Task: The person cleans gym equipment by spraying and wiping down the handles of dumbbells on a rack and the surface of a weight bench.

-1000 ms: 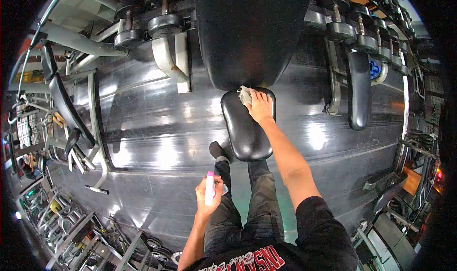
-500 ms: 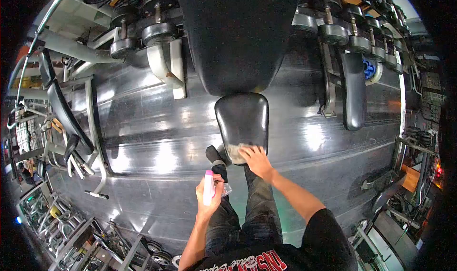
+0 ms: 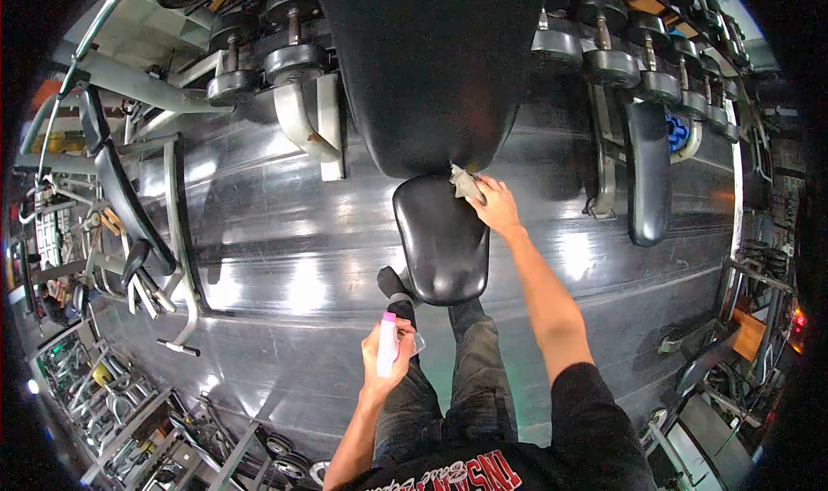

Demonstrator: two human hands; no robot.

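My right hand (image 3: pixel 498 208) grips a crumpled, pale grey-beige cloth (image 3: pixel 467 185) at the far right corner of the black bench seat (image 3: pixel 442 241), close to the lower edge of the black backrest (image 3: pixel 423 77). My left hand (image 3: pixel 384 357) is wrapped round a spray bottle with a pink and white top (image 3: pixel 388 343), held in front of my legs. Part of its clear body shows beside the fingers; the rest is hidden by the hand. The seat's surface is glossy and shows light reflections.
Dumbbells (image 3: pixel 297 59) sit on racks at both sides of the backrest. Another black padded bench (image 3: pixel 647 172) stands at the right. Exercise machines with a long pad (image 3: pixel 129 198) line the left. Dark shiny flooring (image 3: pixel 285 241) surrounds the seat; my socked foot (image 3: pixel 392 282) is beside it.
My right hand has moved with the cloth from the seat's near end up to its far right corner, and the cloth is more bunched. My left hand still holds the spray bottle.
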